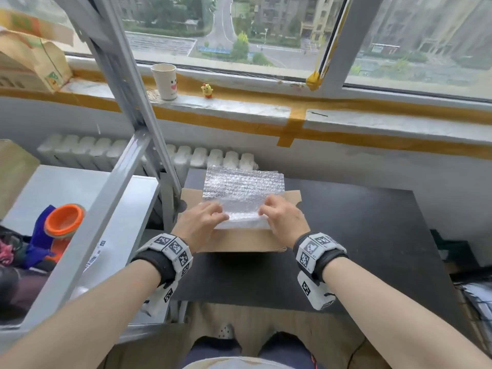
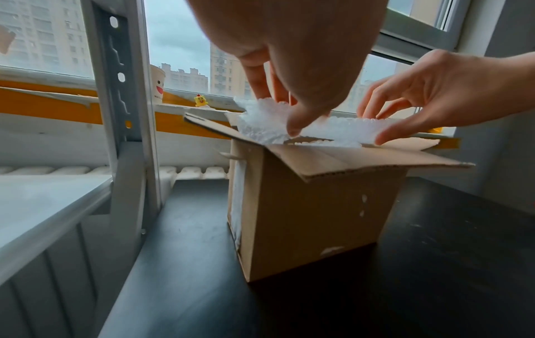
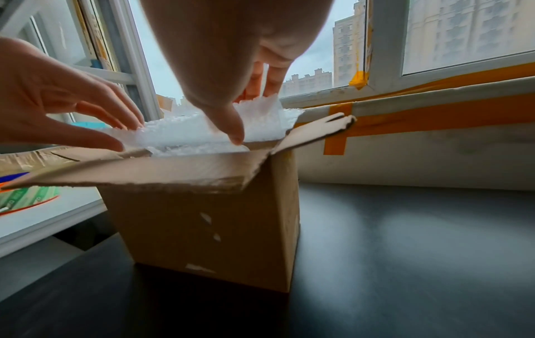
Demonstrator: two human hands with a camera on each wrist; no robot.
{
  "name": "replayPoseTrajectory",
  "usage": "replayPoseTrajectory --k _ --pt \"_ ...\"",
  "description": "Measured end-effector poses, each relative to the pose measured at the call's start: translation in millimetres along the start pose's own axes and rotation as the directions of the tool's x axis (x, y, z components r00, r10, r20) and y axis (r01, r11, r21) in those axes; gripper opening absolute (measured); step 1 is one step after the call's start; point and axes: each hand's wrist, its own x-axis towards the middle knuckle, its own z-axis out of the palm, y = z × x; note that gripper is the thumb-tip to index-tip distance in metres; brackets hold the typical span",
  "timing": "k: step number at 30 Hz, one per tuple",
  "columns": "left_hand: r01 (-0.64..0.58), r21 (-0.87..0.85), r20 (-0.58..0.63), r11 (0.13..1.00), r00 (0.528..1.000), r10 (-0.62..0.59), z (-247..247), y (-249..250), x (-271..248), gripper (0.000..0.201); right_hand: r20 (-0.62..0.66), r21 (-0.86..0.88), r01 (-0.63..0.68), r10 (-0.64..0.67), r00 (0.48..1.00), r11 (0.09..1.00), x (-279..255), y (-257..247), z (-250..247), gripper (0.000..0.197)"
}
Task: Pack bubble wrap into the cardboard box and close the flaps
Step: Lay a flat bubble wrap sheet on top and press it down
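A brown cardboard box (image 1: pixel 241 242) stands on the black table (image 1: pixel 359 235) with its flaps spread outward. A clear sheet of bubble wrap (image 1: pixel 243 186) lies across the open top and reaches past the far edge. My left hand (image 1: pixel 219 215) and right hand (image 1: pixel 263 209) both pinch the sheet's near edge, thumbs toward me and fingers on top. The left wrist view shows the left thumb (image 2: pixel 295 129) against the bubble wrap (image 2: pixel 260 123) above the box (image 2: pixel 312 217). In the right wrist view the right thumb (image 3: pixel 236 136) presses the bubble wrap (image 3: pixel 179 132) at the box (image 3: pixel 202 224) opening. The box's inside is hidden.
A grey metal shelf post (image 1: pixel 149 145) rises just left of the box, beside a grey shelf board (image 1: pixel 80 187) bearing an orange-and-blue object (image 1: pixel 62 222). On the windowsill behind stand a paper cup (image 1: pixel 165 81) and a small yellow chick toy (image 1: pixel 207 91). A radiator (image 1: pixel 106 150) sits below.
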Motion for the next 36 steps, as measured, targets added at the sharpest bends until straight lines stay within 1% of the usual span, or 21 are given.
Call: replayPoseTrajectory --k 3,5,6,7,8,9,10,12,14,16,17,19,21,23,25,27,30,31,33,34,36 --pt "-0.011 0.003 0.059 1.000 0.998 0.011 5 2 -3 0.037 0.032 -0.005 -0.037 0.037 0.999 0.999 -8 -1 -2 0.026" --pt "0.004 -0.006 0.069 1.000 0.998 -0.003 7 5 -5 0.031 0.113 0.020 -0.049 0.047 0.992 0.999 -14 -1 -6 0.026" --pt "0.004 -0.018 0.053 1.000 0.999 -0.003 9 6 -7 0.026 0.165 0.030 -0.056 0.051 0.985 0.998 -16 -1 -9 0.027" --pt "0.011 -0.029 0.052 1.000 0.999 -0.010 8 7 -8 0.019 0.187 0.035 -0.065 0.057 0.981 0.997 -16 -1 -10 0.028" --pt "0.008 -0.032 0.040 0.999 0.999 -0.007 9 7 -10 0.013 0.183 0.043 -0.073 0.064 0.981 0.996 -16 -2 -11 0.027" --pt "0.019 -0.032 0.039 0.999 0.999 -0.017 8 8 -9 0.012 0.164 0.054 -0.079 0.069 0.984 0.995 -14 -3 -12 0.023" --pt "0.023 -0.021 0.013 1.000 1.000 -0.023 8 8 -7 0.015 0.122 0.060 -0.074 0.066 0.990 0.995 -13 -4 -12 0.020" --pt "0.022 0.055 0.017 0.998 1.000 -0.023 3 9 -1 0.004 0.010 0.057 -0.043 0.042 0.999 0.997 -8 -7 -10 0.016" --pt "0.039 0.155 0.043 0.987 0.998 -0.046 -1 10 6 0.019 -0.027 0.056 -0.034 0.036 0.999 0.998 -1 -9 -11 0.028" --pt "0.092 0.163 0.081 0.982 0.991 -0.107 -5 13 9 0.024 0.108 0.074 -0.099 0.091 0.990 0.992 4 -11 -11 0.044" --pt "0.114 0.145 0.101 0.983 0.986 -0.130 -5 13 10 0.028 0.185 0.076 -0.146 0.130 0.974 0.986 5 -10 -11 0.050" --pt "0.150 0.066 0.133 0.987 0.979 -0.157 2 12 8 0.040 0.271 0.054 -0.197 0.176 0.946 0.979 5 -10 -11 0.056" --pt "0.162 0.024 0.175 0.986 0.971 -0.164 7 11 8 0.053 0.336 0.049 -0.205 0.177 0.925 0.977 5 -12 -11 0.058" --pt "0.186 0.037 0.257 0.982 0.948 -0.189 10 7 11 0.060 0.411 0.049 -0.214 0.175 0.895 0.976 9 -14 -10 0.059" --pt "0.238 0.058 0.385 0.970 0.891 -0.242 12 1 16 0.063 0.473 0.076 -0.233 0.170 0.865 0.970 15 -14 -5 0.060" --pt "0.278 0.051 0.465 0.959 0.843 -0.269 13 -3 21 0.066 0.523 0.076 -0.245 0.171 0.835 0.966 22 -14 0 0.061" --pt "0.295 0.073 0.530 0.953 0.798 -0.288 16 -8 30 0.074 0.574 0.041 -0.263 0.193 0.796 0.964 32 -13 7 0.064" --pt "0.308 0.094 0.547 0.947 0.778 -0.307 17 -7 33 0.078 0.582 0.030 -0.262 0.196 0.789 0.965 34 -14 8 0.065" --pt "0.325 0.124 0.561 0.938 0.757 -0.336 19 -6 42 0.084 0.587 0.019 -0.262 0.201 0.784 0.965 39 -13 12 0.067" --pt "0.328 0.139 0.564 0.934 0.749 -0.348 21 -5 46 0.083 0.588 0.019 -0.267 0.205 0.783 0.964 40 -13 13 0.067" --pt "0.332 0.186 0.570 0.925 0.730 -0.377 23 -4 51 0.075 0.576 0.016 -0.262 0.205 0.791 0.965 42 -14 13 0.067"
